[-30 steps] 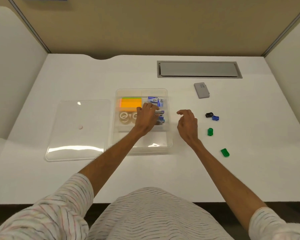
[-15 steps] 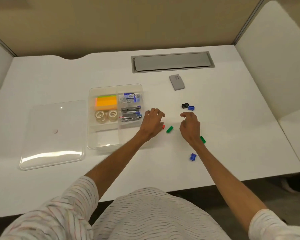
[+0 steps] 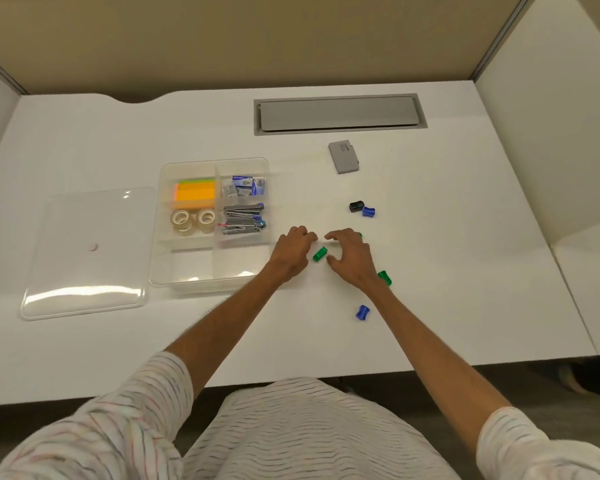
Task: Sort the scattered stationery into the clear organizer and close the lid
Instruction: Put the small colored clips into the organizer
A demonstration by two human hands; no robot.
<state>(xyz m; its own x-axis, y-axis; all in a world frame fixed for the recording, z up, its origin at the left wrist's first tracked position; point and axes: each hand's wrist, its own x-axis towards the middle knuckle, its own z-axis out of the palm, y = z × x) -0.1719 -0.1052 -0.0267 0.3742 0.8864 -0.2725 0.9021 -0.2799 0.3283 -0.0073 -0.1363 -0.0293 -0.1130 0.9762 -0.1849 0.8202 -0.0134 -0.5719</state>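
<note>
The clear organizer [image 3: 201, 270] sits left of centre and holds sticky notes, tape rolls, staplers and staple boxes. Its lid [image 3: 84, 254] lies flat to the left. My left hand [image 3: 293, 252] rests on the table just right of the organizer with its fingers curled down over a small red piece that barely shows. My right hand [image 3: 350, 258] is spread, thumb and fingers on either side of a green sharpener [image 3: 320, 254] without touching it. More sharpeners lie around: green [image 3: 384, 278], blue [image 3: 362, 312], black [image 3: 356, 206] and blue [image 3: 368, 212].
A small grey case [image 3: 343, 157] lies behind the sharpeners. A grey cable hatch [image 3: 340, 114] is set into the desk at the back. White partition panels [image 3: 551, 150] close in the right side and the left.
My left hand has come out of the organizer and moved right onto the table. My right hand has shifted left toward the green sharpener. My head has turned to the right.
</note>
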